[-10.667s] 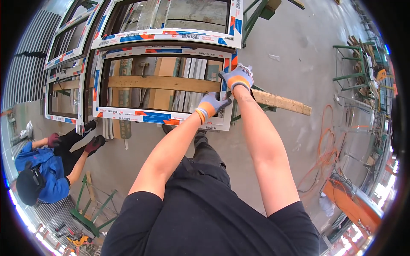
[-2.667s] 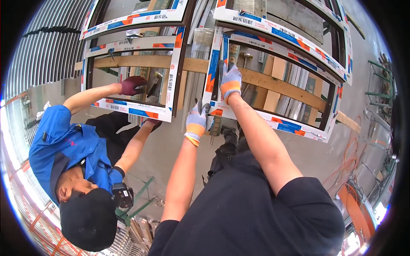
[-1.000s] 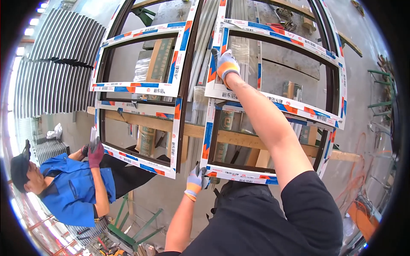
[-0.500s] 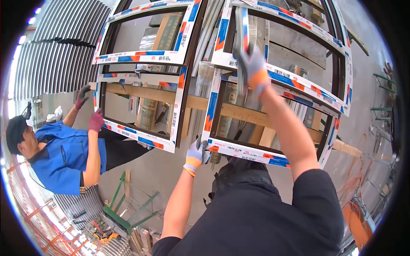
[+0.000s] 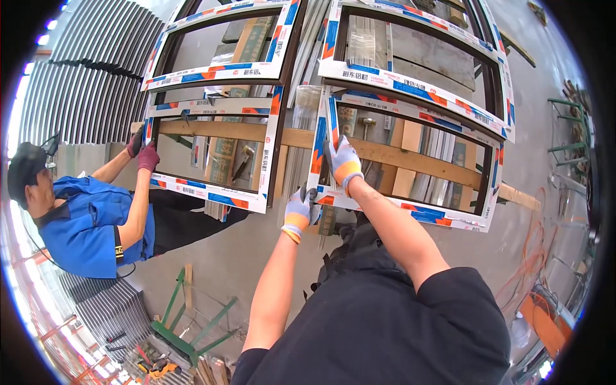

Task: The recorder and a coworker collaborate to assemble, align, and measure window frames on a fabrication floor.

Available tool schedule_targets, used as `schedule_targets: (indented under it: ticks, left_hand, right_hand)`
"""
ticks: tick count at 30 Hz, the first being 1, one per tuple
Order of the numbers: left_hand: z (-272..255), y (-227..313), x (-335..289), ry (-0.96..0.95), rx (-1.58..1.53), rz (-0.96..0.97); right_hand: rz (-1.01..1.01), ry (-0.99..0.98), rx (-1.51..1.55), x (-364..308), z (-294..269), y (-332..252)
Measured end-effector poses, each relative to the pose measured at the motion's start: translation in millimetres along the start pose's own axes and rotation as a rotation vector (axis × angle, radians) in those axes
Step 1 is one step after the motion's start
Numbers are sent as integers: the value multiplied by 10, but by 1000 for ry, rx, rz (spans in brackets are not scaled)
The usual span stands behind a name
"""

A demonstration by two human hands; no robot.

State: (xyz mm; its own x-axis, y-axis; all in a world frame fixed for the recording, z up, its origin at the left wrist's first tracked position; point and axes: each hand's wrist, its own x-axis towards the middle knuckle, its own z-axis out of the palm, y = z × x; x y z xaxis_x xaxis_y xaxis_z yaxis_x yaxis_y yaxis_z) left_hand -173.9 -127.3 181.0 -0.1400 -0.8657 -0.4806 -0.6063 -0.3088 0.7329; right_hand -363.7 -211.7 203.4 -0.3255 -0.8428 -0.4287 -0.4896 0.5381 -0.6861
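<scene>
My left hand [image 5: 299,209], in a grey and orange glove, grips the near left corner of a window frame [image 5: 417,210] wrapped in white, blue and orange film. In a matching glove, my right hand [image 5: 344,162] closes on the near end of a short film-covered strip [image 5: 333,120]. That strip lies along the inner edge of the frame's left side. Left of me, a co-worker's dark red gloves [image 5: 148,156] are at the outer side of another wrapped frame [image 5: 264,170].
Under the frames run a long wooden beam [image 5: 410,162] and metal profiles. A hammer [image 5: 366,126] lies beneath my frame. Stacked grey profiles [image 5: 96,96] stand at far left. Green metal stands [image 5: 176,330] are at lower left, and orange hoses [image 5: 536,247] cross the floor at right.
My right hand has come down and left, bringing the strip from above the frame to its left side. The co-worker's hands have moved onto the other frame's left edge.
</scene>
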Motion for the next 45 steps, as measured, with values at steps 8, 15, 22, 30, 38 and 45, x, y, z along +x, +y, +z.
schedule_targets:
  ticks: [8,15,22,30,38,45]
  left_hand:
    - [41,-12,-12,75,-19,11]
    - [-9,18,4,-10,-21,-4]
    - [103,-219,32,18,183,-7]
    - [-62,-44,43,-55,182,57]
    - [60,-117,91,32,57,36]
    - [-52,48,88,29,119,-24]
  right_hand:
    - [34,-19,36,136,157,171]
    - [85,132,57,97,288,67]
    - [117,178,-11,87,295,-44]
    - [153,95,-79,-14,166,-98]
    - [69,429,-36,-73,245,-80]
    - [152,201,-76,173,484,-107]
